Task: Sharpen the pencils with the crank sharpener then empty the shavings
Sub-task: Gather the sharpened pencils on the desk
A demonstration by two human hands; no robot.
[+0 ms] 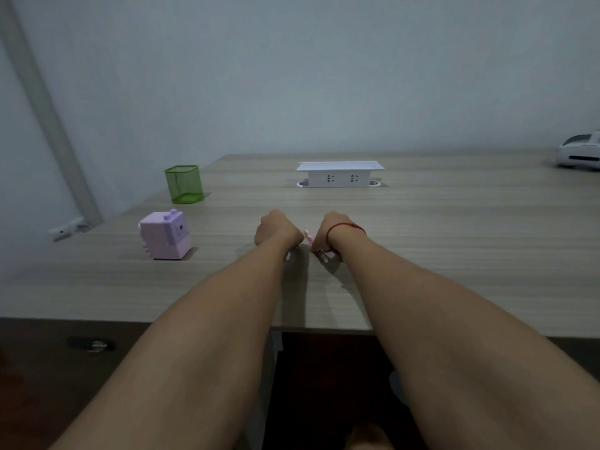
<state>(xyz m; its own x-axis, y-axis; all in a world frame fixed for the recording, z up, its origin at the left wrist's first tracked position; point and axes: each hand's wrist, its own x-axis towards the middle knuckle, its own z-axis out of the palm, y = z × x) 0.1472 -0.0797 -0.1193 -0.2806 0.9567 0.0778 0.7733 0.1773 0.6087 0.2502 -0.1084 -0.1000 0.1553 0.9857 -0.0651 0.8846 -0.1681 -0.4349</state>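
A lilac crank sharpener shaped like a small box stands on the wooden table at the left. Behind it is a green mesh pencil holder. Both my hands rest knuckles-up at the table's middle. My left hand is curled over pale pencil ends that poke out below the wrist. My right hand, with a red string on the wrist, is closed around pink patterned pencils that show between the two hands. How many pencils there are is hidden by my fingers.
A white pop-up socket box stands at the back centre of the table. A white device sits at the far right edge. The wall runs close behind, and the table's front edge lies under my forearms.
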